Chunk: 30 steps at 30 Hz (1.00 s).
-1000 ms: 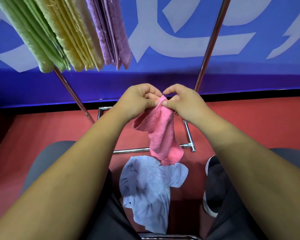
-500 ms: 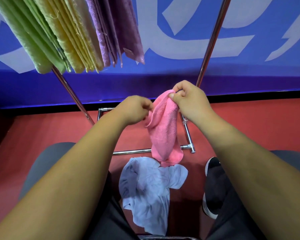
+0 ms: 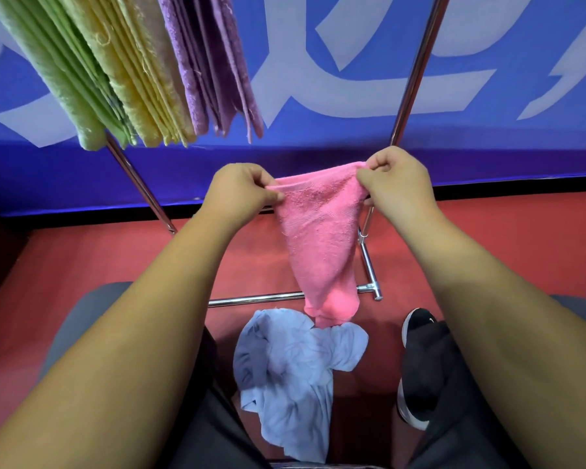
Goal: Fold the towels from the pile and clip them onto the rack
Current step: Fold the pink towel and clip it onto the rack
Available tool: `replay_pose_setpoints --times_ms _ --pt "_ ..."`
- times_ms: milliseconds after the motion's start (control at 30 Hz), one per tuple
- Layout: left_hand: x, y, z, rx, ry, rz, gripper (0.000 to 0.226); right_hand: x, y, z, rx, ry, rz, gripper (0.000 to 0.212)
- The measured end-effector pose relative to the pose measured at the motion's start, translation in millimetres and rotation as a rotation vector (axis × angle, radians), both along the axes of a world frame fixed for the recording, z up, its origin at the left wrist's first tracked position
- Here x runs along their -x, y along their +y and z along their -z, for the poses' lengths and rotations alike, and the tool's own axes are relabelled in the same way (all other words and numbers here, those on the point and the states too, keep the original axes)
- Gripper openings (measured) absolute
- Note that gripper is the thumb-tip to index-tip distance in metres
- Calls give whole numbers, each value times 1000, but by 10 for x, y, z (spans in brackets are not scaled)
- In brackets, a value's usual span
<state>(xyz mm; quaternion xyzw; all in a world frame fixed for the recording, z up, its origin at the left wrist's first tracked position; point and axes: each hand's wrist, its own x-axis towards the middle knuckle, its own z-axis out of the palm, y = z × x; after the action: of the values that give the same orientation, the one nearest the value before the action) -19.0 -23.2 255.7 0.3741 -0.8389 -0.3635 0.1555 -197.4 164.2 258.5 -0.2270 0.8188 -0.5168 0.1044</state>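
Observation:
A pink towel hangs in front of me, its top edge stretched between both hands. My left hand pinches the left corner. My right hand pinches the right corner. The towel narrows downward and its tip reaches a crumpled pale blue towel lying on the red floor. Green towels, yellow towels and purple towels hang from the rack at the upper left. The chrome rack's upright rises behind my right hand; its clips are out of view.
The rack's chrome base bar crosses the floor behind the blue towel, and a slanted leg runs down on the left. A blue banner wall stands close behind. My knees and a black shoe flank the blue towel.
My hands have moved apart and upward, spreading the bunched pink towel's top edge wide. The right hand kept its corner; the left hand now pinches the opposite corner.

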Motion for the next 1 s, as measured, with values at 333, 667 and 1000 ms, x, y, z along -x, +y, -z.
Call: replay_pose_setpoints --times_ms 333,667,1000 --pt "-36 -110 -18 -274 334 -64 26 53 27 -24 21 78 -97 15" --pt "6 11 -63 -368 358 -92 16 -39 13 -41 24 37 -53 10" --pt "-87 185 -102 -586 521 -56 14 -134 -11 -98 330 -236 -77 21"
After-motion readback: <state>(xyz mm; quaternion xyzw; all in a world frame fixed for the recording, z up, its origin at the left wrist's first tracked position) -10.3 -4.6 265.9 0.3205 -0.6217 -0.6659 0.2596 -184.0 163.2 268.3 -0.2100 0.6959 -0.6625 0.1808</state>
